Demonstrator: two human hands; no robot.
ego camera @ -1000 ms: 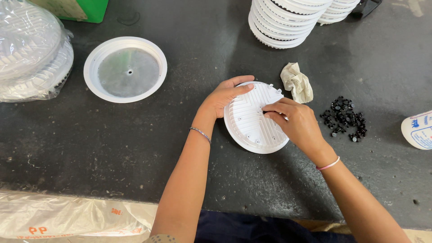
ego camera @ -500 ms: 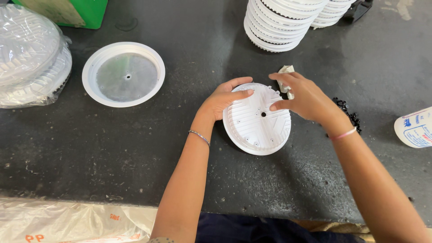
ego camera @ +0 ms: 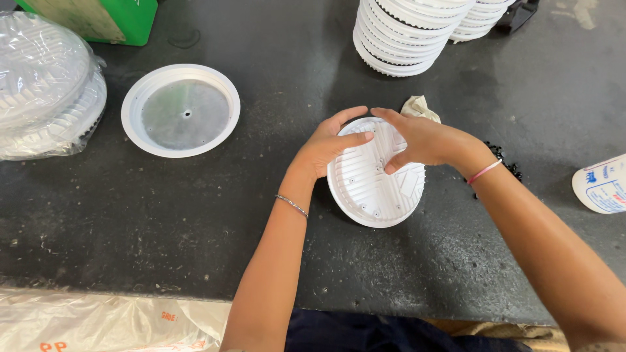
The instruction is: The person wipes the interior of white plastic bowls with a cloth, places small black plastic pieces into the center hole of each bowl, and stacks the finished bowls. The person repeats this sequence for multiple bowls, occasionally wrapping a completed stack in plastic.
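Bright, even light; sharp, soft shadows

A small factory or assembly workshop. A scuffed, dark workbench (ego camera: 163, 221) holds tall stacks of identical white ribbed plastic discs (ego camera: 411, 29), more of them bagged in clear plastic (ego camera: 45, 85), a single shallow white dish with a metal centre (ego camera: 180, 110), a pile of small black parts (ego camera: 505, 160) and a crumpled rag (ego camera: 417, 105).

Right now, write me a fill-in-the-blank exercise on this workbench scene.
1. Both hands rest on a round, ribbed ____ disc.
2. The dish with a grey centre lies to the disc's ____.
3. The left hand has a thin ____ around its wrist.
4. The box at the top left corner is ____.

Missing words: white; left; bracelet; green
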